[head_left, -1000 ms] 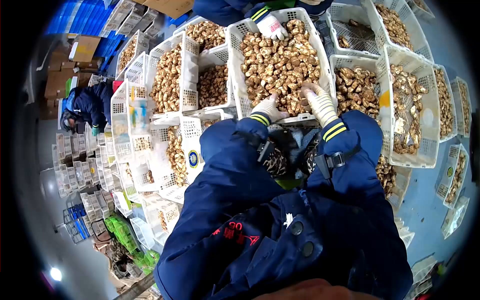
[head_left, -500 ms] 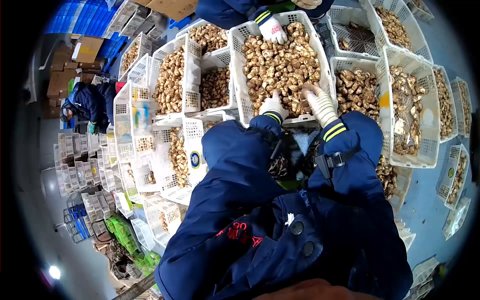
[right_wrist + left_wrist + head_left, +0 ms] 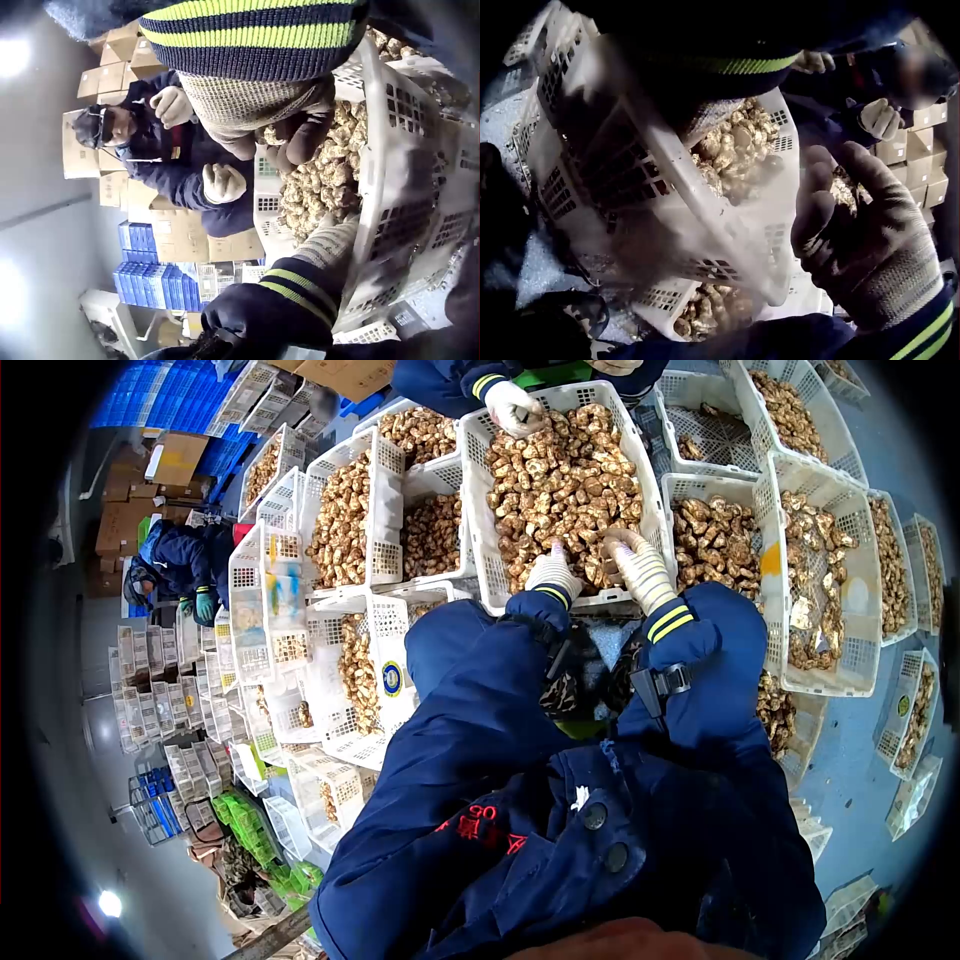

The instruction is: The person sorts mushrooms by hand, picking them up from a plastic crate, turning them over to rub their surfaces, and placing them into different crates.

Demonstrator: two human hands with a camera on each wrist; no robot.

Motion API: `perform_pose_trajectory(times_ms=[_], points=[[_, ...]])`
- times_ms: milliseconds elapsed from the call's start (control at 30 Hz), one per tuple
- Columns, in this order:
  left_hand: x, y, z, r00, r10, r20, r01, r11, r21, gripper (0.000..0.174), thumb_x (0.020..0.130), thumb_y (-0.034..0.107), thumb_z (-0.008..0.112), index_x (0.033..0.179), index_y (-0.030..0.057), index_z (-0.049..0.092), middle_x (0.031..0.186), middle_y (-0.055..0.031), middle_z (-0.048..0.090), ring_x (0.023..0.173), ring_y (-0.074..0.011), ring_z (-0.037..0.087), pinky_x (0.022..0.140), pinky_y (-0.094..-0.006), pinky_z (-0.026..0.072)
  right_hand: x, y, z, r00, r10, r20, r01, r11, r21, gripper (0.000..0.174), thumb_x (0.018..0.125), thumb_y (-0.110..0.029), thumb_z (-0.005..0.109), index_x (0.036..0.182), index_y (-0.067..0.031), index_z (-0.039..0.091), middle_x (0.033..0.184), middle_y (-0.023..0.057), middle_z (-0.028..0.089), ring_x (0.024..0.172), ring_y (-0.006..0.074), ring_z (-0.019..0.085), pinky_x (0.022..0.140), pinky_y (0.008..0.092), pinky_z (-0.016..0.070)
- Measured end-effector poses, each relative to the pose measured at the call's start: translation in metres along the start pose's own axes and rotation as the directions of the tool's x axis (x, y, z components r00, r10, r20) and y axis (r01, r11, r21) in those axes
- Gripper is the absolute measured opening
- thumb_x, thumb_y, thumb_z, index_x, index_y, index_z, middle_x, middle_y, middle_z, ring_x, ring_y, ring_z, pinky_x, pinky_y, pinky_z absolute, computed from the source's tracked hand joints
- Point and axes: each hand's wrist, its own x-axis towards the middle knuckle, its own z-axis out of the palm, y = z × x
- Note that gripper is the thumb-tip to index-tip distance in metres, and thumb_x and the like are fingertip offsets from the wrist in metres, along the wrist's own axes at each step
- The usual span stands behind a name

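In the head view a white plastic crate (image 3: pixel 476 520) full of lumpy brown-and-white mushrooms (image 3: pixel 560 490) stands in front of me. My gloved left hand (image 3: pixel 553 573) lies at its near side, fingers stretched onto the mushrooms; the right wrist view shows that hand (image 3: pixel 330 244) flat against the heap. My right hand (image 3: pixel 640 568), in a striped knit glove, is beside it at the near right corner. In the right wrist view the right hand (image 3: pixel 281 112) curls its fingers and thumb around a mushroom (image 3: pixel 271 136). The left wrist view shows the right hand (image 3: pixel 874 240) from its palm side.
Across the crate, another person's gloved hand (image 3: pixel 515 408) is at the far left rim. More mushroom crates flank mine, with one (image 3: pixel 345 525) at left and a tall one (image 3: pixel 850 590) at right. A person (image 3: pixel 180 570) bends over crates farther left.
My left hand has moved right along the near edge of the crate, closer to the right hand, which stays put. The other person's hand has shifted left to the far corner.
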Motion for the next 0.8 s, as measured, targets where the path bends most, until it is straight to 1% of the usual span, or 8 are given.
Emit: perform_pose_trajectory(times_ms=[167,300,367,433,500,600,733,800], points=[[-0.007,-0.001,-0.005,0.996,0.085,0.012,-0.083,0.993,-0.088,0.070,0.078,0.020,0.066,0.140,0.0105,0.034,0.120,-0.0194,0.055,0.113,-0.0316,0.054,0.093,-0.0368,0.0462,-0.001,-0.003,0.001,1.000,-0.016,-0.001,0.016,0.999,-0.052,0.029,0.090,-0.020,0.056,0.114,-0.0044,0.057,0.082,0.0025,0.060,0.060,0.0093,0.052,0.050,0.0228,0.0424],[-0.004,-0.011,0.013,0.934,0.204,-0.292,-0.226,0.973,-0.044,0.048,0.078,0.013,0.056,0.126,0.0164,0.054,0.107,-0.0193,0.063,0.098,-0.0322,0.061,0.084,-0.0377,0.0489,-0.001,-0.001,0.000,1.000,-0.015,-0.008,0.015,0.999,-0.051,0.032,0.088,-0.028,0.060,0.110,-0.0059,0.062,0.084,0.0029,0.066,0.063,0.0094,0.058,0.052,0.0239,0.0468],[-0.004,-0.016,0.009,0.965,0.168,-0.202,-0.230,0.911,-0.342,0.041,0.084,0.011,0.054,0.125,0.0130,0.056,0.104,-0.0178,0.065,0.090,-0.0280,0.063,0.081,-0.0328,0.0495,-0.002,-0.002,0.000,1.000,-0.005,-0.011,0.005,0.998,-0.055,0.032,0.089,-0.029,0.059,0.112,-0.0069,0.061,0.084,0.0028,0.066,0.064,0.0100,0.058,0.052,0.0240,0.0474],[0.016,-0.031,0.021,0.965,0.147,-0.216,-0.259,0.637,-0.726,0.039,0.086,0.008,0.052,0.124,0.0065,0.055,0.099,-0.0139,0.066,0.080,-0.0234,0.063,0.077,-0.0290,0.0498,-0.008,-0.010,0.003,1.000,0.014,-0.016,-0.014,1.000,-0.012,0.032,0.089,-0.029,0.059,0.112,-0.0071,0.060,0.084,0.0027,0.066,0.063,0.0105,0.058,0.053,0.0241,0.0480],[0.029,-0.050,0.019,0.973,0.218,-0.069,-0.096,0.115,-0.989,0.047,0.087,0.008,0.054,0.133,0.0058,0.044,0.097,-0.0083,0.064,0.080,-0.0152,0.059,0.064,-0.0272,0.0500,-0.018,-0.020,0.003,0.998,0.045,0.036,-0.048,0.996,0.080,0.037,0.088,-0.032,0.059,0.116,-0.0073,0.057,0.092,0.0041,0.064,0.069,0.0121,0.059,0.056,0.0246,0.0494],[-0.014,-0.022,-0.019,0.929,0.127,-0.348,-0.354,0.030,-0.935,0.047,0.087,0.006,0.053,0.133,0.0076,0.046,0.087,-0.0032,0.060,0.069,-0.0089,0.053,0.056,-0.0214,0.0456,-0.018,-0.018,0.004,0.990,0.117,0.085,-0.130,0.975,0.181,0.048,0.087,-0.041,0.058,0.123,-0.0093,0.051,0.103,0.0054,0.060,0.079,0.0147,0.059,0.061,0.0264,0.0502],[-0.046,0.009,-0.042,0.767,0.296,-0.569,-0.642,0.346,-0.684,0.044,0.084,0.004,0.056,0.127,0.0023,0.051,0.096,-0.0051,0.062,0.080,-0.0101,0.056,0.070,-0.0212,0.0471,-0.028,-0.038,0.015,0.948,0.205,0.245,-0.301,0.828,0.472,0.056,0.085,-0.053,0.057,0.123,-0.0115,0.050,0.103,0.0042,0.059,0.089,0.0193,0.058,0.072,0.0340,0.0493],[-0.059,0.024,-0.038,0.648,0.443,-0.620,-0.754,0.487,-0.441,0.048,0.080,0.013,0.061,0.125,0.0018,0.051,0.111,-0.0162,0.059,0.093,-0.0235,0.059,0.082,-0.0314,0.0482,-0.038,-0.047,0.020,0.953,0.184,0.241,-0.287,0.805,0.519,0.060,0.084,-0.061,0.052,0.119,-0.0119,0.050,0.102,0.0066,0.059,0.083,0.0206,0.059,0.068,0.0339,0.0522]])
